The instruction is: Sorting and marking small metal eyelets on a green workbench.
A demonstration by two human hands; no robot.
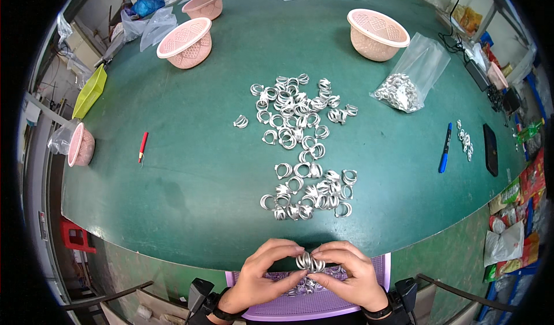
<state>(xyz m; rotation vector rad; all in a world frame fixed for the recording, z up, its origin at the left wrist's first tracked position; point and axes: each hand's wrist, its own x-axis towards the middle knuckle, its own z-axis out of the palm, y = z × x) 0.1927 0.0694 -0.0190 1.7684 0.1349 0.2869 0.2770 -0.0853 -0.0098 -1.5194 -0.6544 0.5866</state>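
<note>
Between my left hand (270,271) and my right hand (350,273) is a silver multi-band ring (310,262), pinched by the thumbs and fingertips of both. It is held just off the table's near edge, over a purple plastic basket (378,267) with more small silver pieces lying in it. On the green table (190,209) ahead of my hands, a loose pile of similar silver rings (323,195) lies close by. A larger pile of rings (288,114) spreads farther back.
Pink baskets (193,51) stand at the far left, and another pink basket (378,36) at the far right beside a clear bag of silver pieces (399,91). A red pen (143,146) lies left; a blue marker (445,149) and a black phone (490,149) lie right.
</note>
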